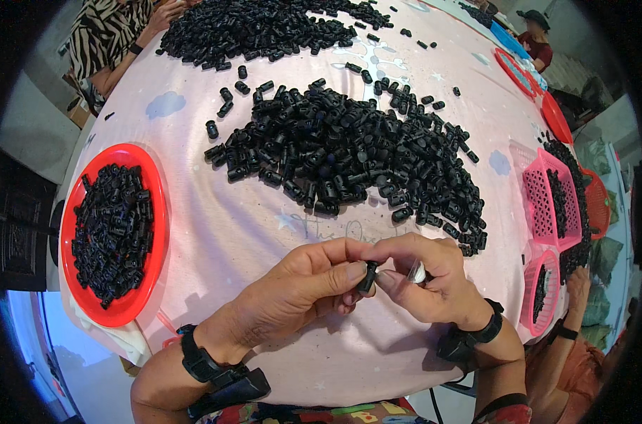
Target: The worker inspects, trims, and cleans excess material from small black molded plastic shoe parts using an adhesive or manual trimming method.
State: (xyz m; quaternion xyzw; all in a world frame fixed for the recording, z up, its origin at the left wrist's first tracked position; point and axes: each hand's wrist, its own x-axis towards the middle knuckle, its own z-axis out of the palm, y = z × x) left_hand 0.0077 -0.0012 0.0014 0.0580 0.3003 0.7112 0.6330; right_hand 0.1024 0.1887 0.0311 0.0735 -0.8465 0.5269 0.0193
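Pinching one small black plastic piece (367,277) between left hand (303,286) and right hand (427,279) near the table's (222,233) front edge, fingertips squarely aligned, steadying the grip.

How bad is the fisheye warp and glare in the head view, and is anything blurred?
Head view: strong barrel warp, the pink table bulges and dark vignette fills the corners. Light is soft and even, with faint shadows under the hands. Left hand, right hand and small black part are sharp; rim figures go soft.

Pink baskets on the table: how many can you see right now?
2. One pink basket sits at the table's right edge; a second pink basket lies just below it, nearer the person's right hand. More may be hidden beyond.
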